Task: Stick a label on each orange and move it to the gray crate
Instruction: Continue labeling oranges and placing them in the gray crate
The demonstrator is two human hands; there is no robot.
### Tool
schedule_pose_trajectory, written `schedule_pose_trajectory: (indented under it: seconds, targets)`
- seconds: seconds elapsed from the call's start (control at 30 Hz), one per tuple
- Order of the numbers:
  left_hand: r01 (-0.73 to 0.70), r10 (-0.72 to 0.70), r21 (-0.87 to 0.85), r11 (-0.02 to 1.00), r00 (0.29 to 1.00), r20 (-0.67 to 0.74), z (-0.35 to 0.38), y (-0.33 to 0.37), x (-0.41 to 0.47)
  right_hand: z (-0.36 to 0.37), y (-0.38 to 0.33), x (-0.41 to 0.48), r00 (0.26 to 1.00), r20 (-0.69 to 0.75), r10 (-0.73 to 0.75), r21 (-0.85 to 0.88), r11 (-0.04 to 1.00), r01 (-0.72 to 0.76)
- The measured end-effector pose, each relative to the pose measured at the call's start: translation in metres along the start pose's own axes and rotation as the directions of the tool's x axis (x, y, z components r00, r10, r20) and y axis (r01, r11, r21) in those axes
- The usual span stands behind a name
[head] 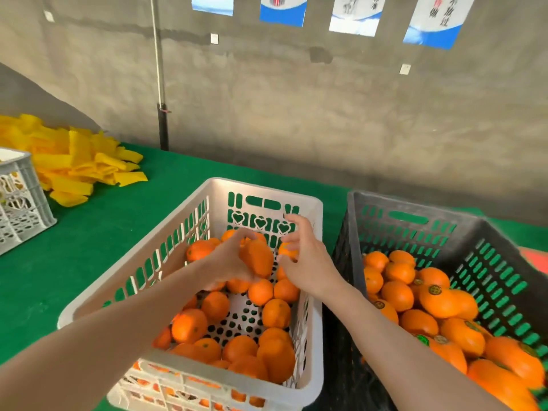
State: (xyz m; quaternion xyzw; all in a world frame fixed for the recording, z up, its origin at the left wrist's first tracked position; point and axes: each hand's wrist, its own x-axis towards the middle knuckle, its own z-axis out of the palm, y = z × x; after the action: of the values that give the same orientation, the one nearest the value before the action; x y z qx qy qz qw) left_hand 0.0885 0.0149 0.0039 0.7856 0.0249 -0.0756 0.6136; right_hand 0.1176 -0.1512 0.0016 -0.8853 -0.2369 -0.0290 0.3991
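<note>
left hand (pixel 228 259): over the white crate (pixel 267 188), fingers curled round one orange (pixel 258 258) lifted clear of the pile
right hand (pixel 305 262): just beside the held orange, fingers (pixel 293 223) loosely spread and part bent, thumb well apart from them; no label visible in it, contact with the fruit cannot be told
held orange: above the far half of the white crate, no sticker on the side that shows, blurred
white crate: on the green table (pixel 103 232), holds a loose layer of bare oranges (pixel 275 314), perforated floor showing between them; looks stacked on another crate with fruit below
gray crate (pixel 415 203): just right of the white one, sides touching or nearly so, piled with oranges (pixel 397 295), several showing a round green label (pixel 435 289)
done: a good heap already labelled and moved, judging by the gray crate
left: the held orange needs its label and the move right; roughly twenty or so bare ones wait in the white crate, plus whatever sits in the lower crate
progress guess: around halfway for this crate, maybe a bit past
also there: yellow foam sleeves (pixel 74 161) heaped far left, second white crate (pixel 20 203) at the left edge
</note>
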Motion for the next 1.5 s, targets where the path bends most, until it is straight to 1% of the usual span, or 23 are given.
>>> schedule_pose_trajectory:
  seconds: [0.07, 0.13, 0.2, 0.27, 0.37, 0.43, 0.57, 0.63, 0.7, 0.77, 0.87, 1.0, 1.17, 1.33, 1.4, 1.5]
  targets:
    - [-0.046, 0.046, -0.121, 0.992, 0.999, -0.005, -0.004, 0.002, -0.009, -0.001, -0.007, -0.003, 1.000, 0.016, 0.009, 0.123, 0.992, -0.010]
    - [-0.097, 0.102, -0.290, 0.952, 0.995, 0.002, -0.007, 0.003, -0.022, -0.005, -0.017, -0.008, 1.000, -0.007, -0.002, 0.222, 0.975, 0.004]
    - [-0.116, 0.160, -0.510, 0.852, 0.986, 0.043, -0.006, 0.002, -0.033, -0.010, -0.029, -0.016, 0.998, -0.049, -0.033, 0.287, 0.957, 0.045]
    - [-0.097, 0.215, -0.663, 0.742, 0.972, 0.098, -0.001, 0.006, -0.048, -0.017, -0.042, -0.028, 0.993, -0.082, -0.079, 0.290, 0.952, 0.099]
    - [-0.095, 0.286, -0.777, 0.622, 0.952, 0.113, 0.011, 0.018, -0.070, -0.027, -0.058, -0.055, 0.980, -0.127, -0.151, 0.232, 0.956, 0.177]
    - [-0.114, 0.288, -0.789, 0.604, 0.954, 0.083, 0.022, 0.024, -0.085, -0.040, -0.065, -0.075, 0.974, -0.130, -0.185, 0.245, 0.946, 0.213]
    - [-0.129, 0.274, -0.749, 0.650, 0.959, 0.073, 0.046, 0.030, -0.107, -0.073, -0.070, -0.115, 0.978, -0.146, -0.148, 0.424, 0.884, 0.197]
    - [-0.111, 0.271, -0.752, 0.649, 0.958, 0.093, 0.057, 0.030, -0.115, -0.084, -0.069, -0.134, 0.985, -0.132, -0.113, 0.471, 0.867, 0.162]
    - [-0.056, 0.248, -0.755, 0.653, 0.958, 0.144, 0.070, 0.030, -0.123, -0.092, -0.067, -0.151, 0.990, -0.097, -0.098, 0.466, 0.875, 0.133]
    - [-0.010, 0.234, -0.737, 0.676, 0.951, 0.202, 0.084, 0.031, -0.129, -0.097, -0.065, -0.167, 0.993, -0.060, -0.102, 0.422, 0.899, 0.118]
    - [-0.005, 0.264, -0.713, 0.701, 0.931, 0.253, 0.103, 0.031, -0.137, -0.103, -0.059, -0.186, 0.990, -0.024, -0.141, 0.306, 0.941, 0.142]
    - [-0.005, 0.280, -0.704, 0.710, 0.920, 0.275, 0.122, 0.033, -0.144, -0.114, -0.055, -0.204, 0.984, -0.008, -0.177, 0.142, 0.974, 0.176]
    - [0.003, 0.243, -0.676, 0.737, 0.932, 0.269, 0.137, 0.039, -0.151, -0.123, -0.052, -0.216, 0.978, -0.036, -0.204, -0.016, 0.979, 0.203]
    - [0.015, 0.202, -0.659, 0.752, 0.946, 0.252, 0.147, 0.047, -0.156, -0.127, -0.048, -0.222, 0.962, -0.108, -0.251, -0.159, 0.959, 0.232]
    - [0.019, 0.193, -0.650, 0.760, 0.948, 0.254, 0.150, 0.048, -0.156, -0.127, -0.047, -0.224, 0.955, -0.147, -0.256, -0.179, 0.957, 0.229]
    - [0.044, 0.181, -0.634, 0.772, 0.941, 0.286, 0.153, 0.046, -0.157, -0.125, -0.044, -0.230, 0.956, -0.205, -0.209, -0.118, 0.975, 0.187]
